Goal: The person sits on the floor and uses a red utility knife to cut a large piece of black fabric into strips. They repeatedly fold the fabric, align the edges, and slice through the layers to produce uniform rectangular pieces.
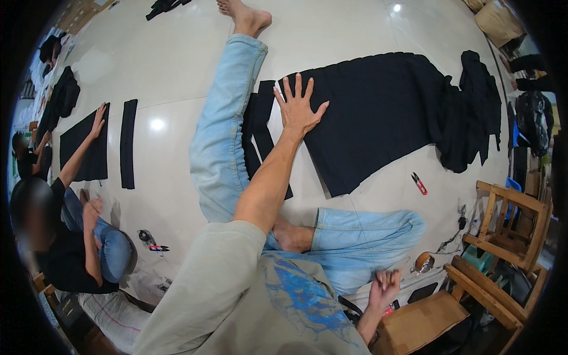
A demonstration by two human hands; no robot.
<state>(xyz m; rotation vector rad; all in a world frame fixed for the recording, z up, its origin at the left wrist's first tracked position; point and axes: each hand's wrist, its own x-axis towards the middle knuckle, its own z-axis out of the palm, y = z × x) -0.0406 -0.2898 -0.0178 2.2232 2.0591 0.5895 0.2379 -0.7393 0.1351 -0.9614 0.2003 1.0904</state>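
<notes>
My left hand [299, 113] lies flat with its fingers spread, pressing on the left end of a large black cloth piece [378, 112] on the floor. Its fingertips reach the cloth's far edge, beside a white strip [276, 121]. Narrow black cloth strips [261, 121] lie left of that, partly under my forearm and against my outstretched leg. At the right, the big piece runs into a bunched heap of black cloth [467, 118]. My right hand [385, 289] is raised near my right knee, fingers curled in; whatever it may hold is hidden.
Red-handled thread snips [419, 183] lie right of my bent leg. Wooden stools [512, 222], a cardboard box [423, 322] and a roll of brown tape [424, 262] are at the lower right. At the left, a co-worker [65, 236] sits with a hand on another black cloth piece [86, 148].
</notes>
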